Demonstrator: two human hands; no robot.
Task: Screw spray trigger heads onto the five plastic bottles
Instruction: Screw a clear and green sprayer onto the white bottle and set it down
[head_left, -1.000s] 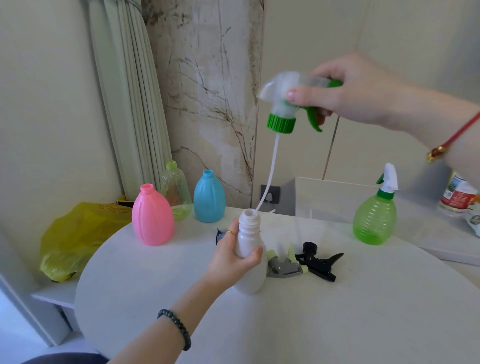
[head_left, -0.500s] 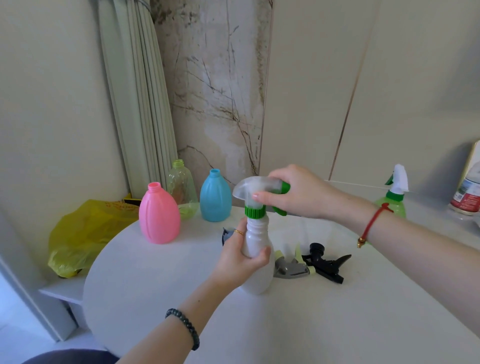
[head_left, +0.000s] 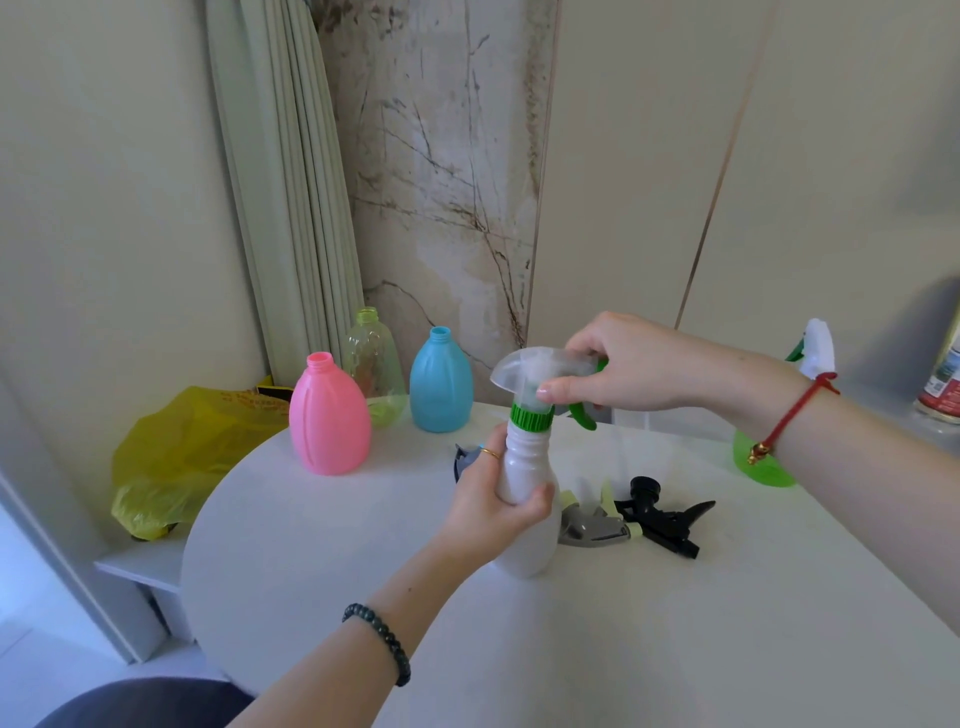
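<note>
My left hand (head_left: 491, 506) grips the neck of a white bottle (head_left: 530, 530) standing on the round white table (head_left: 363, 571). My right hand (head_left: 634, 366) holds a clear trigger head with a green collar (head_left: 531, 413), seated on the bottle's mouth. A pink bottle (head_left: 330, 415), a clear yellowish bottle (head_left: 374, 364) and a blue bottle (head_left: 440, 382) stand open-topped at the back. A green bottle (head_left: 763, 465) with its trigger head fitted stands at the right, partly hidden by my wrist. A grey trigger head (head_left: 592, 527) and a black one (head_left: 665, 519) lie on the table.
A yellow plastic bag (head_left: 176, 457) sits on a low ledge left of the table. Another dark trigger part (head_left: 464, 457) peeks out behind my left hand. A labelled container (head_left: 943, 384) stands at the far right. Curtain and marble wall rise behind.
My right hand lowered the trigger head, fed its tube into the white bottle, and set the green collar on the mouth. My left hand kept its grip on the bottle.
</note>
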